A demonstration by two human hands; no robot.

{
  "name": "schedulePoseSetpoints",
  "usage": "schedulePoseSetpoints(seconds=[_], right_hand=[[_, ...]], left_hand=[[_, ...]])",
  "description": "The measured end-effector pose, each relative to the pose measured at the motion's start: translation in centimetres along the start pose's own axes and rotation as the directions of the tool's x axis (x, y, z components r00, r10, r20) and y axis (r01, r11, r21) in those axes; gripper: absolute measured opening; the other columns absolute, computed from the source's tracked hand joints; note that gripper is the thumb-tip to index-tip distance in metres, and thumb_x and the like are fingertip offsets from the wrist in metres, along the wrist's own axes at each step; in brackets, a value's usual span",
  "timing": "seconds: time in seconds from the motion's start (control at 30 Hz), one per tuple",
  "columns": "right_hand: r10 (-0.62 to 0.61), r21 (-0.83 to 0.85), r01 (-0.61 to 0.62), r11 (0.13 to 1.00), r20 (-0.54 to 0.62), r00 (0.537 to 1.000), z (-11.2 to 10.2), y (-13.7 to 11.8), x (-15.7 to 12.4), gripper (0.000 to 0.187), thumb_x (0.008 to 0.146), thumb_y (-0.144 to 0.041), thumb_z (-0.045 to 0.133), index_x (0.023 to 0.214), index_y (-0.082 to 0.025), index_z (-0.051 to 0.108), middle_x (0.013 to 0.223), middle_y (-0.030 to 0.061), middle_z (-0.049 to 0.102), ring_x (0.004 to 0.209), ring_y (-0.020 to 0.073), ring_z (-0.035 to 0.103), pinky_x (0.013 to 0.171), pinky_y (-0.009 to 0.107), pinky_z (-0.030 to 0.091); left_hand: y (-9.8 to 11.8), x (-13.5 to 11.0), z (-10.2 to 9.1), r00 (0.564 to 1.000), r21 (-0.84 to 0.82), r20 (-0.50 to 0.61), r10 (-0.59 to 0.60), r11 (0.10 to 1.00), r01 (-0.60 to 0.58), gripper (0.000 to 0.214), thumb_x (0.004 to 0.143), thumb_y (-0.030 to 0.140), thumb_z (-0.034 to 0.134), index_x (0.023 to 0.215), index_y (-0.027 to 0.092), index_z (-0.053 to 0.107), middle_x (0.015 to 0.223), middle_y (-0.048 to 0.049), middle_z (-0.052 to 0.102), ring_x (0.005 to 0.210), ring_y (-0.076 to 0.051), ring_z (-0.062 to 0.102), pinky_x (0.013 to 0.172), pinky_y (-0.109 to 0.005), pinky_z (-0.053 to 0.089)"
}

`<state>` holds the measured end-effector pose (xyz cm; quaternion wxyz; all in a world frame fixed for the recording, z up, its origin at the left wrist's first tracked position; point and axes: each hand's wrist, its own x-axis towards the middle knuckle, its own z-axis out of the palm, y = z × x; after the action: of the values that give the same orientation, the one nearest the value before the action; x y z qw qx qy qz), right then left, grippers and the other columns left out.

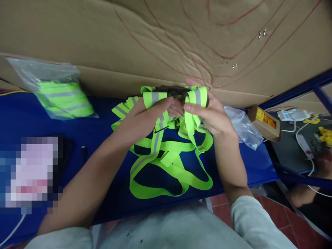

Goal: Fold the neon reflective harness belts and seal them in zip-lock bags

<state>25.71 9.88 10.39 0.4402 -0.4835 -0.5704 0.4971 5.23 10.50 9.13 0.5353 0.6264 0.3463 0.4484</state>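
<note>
A neon-yellow reflective strap vest [168, 162] with grey stripes lies spread in loops on the blue table [103, 138]. My left hand [145, 117] grips a folded end of the strap, fingers pressed over it. My right hand [207, 112] pinches another folded strap end between thumb and fingers. Both ends are held up close together above the table, with a dark buckle [172, 90] showing between them.
A clear bag holding a folded yellow vest [61, 95] lies at the left. An empty clear plastic bag [243, 126] and a small cardboard box [267, 121] sit at the right. A large cardboard sheet [166, 41] rises behind. Another person's hand [324, 159] is at the far right.
</note>
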Motion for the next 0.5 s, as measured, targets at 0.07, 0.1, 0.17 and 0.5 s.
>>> schedulePoseSetpoints(seconds=[0.07, 0.1, 0.17, 0.5], right_hand=[[-0.026, 0.039, 0.026, 0.999, -0.003, 1.0, 0.5, 0.3, 0.1, 0.082, 0.071, -0.046, 0.092, 0.143, -0.029, 0.058, 0.12, 0.0011, 0.072, 0.115, 0.0217, 0.069, 0.097, 0.036, 0.061], [-0.036, 0.067, 0.035, 0.997, 0.009, 0.999, 0.7, 0.4, 0.0, 0.079, 0.071, -0.045, 0.092, 0.141, -0.03, 0.06, 0.12, 0.0005, 0.072, 0.115, 0.0213, 0.069, 0.097, 0.036, 0.062], [-0.022, 0.13, 0.012, 0.991, 0.081, 0.996, 1.0, 0.5, -0.2, 0.069, 0.072, -0.046, 0.092, 0.133, -0.029, 0.065, 0.116, 0.0001, 0.074, 0.109, 0.0206, 0.071, 0.095, 0.036, 0.062], [0.091, 0.314, -0.164, 0.935, 0.235, 0.968, 1.5, -0.2, -0.8, 0.049, 0.062, -0.047, 0.098, 0.091, -0.02, 0.069, 0.077, -0.0028, 0.07, 0.062, 0.0118, 0.064, 0.059, 0.025, 0.057]], left_hand=[[0.6, 0.0, -0.4, 0.996, -0.051, 0.058, 0.062, 0.997, -0.059, 0.035, 0.098, 0.053, 0.062, 0.087, 0.022, 0.073, 0.076, -0.0012, 0.072, 0.074, -0.018, 0.067, 0.081, -0.037, 0.059], [0.8, 0.0, -0.5, 0.994, -0.081, 0.063, 0.089, 0.993, -0.084, 0.033, 0.098, 0.052, 0.063, 0.087, 0.022, 0.071, 0.071, 0.0001, 0.067, 0.07, -0.017, 0.063, 0.076, -0.036, 0.056], [1.0, -0.1, -0.6, 0.992, -0.15, 0.055, 0.11, 0.984, -0.1, 0.029, 0.098, 0.05, 0.065, 0.086, 0.024, 0.065, 0.062, 0.0027, 0.054, 0.06, -0.015, 0.052, 0.065, -0.034, 0.047], [1.2, -0.6, -0.9, 0.997, -0.128, 0.051, 0.064, 0.99, -0.057, 0.038, 0.088, 0.051, 0.08, 0.079, 0.02, 0.061, 0.065, 0.0036, 0.05, 0.059, -0.009, 0.044, 0.055, -0.024, 0.035]])
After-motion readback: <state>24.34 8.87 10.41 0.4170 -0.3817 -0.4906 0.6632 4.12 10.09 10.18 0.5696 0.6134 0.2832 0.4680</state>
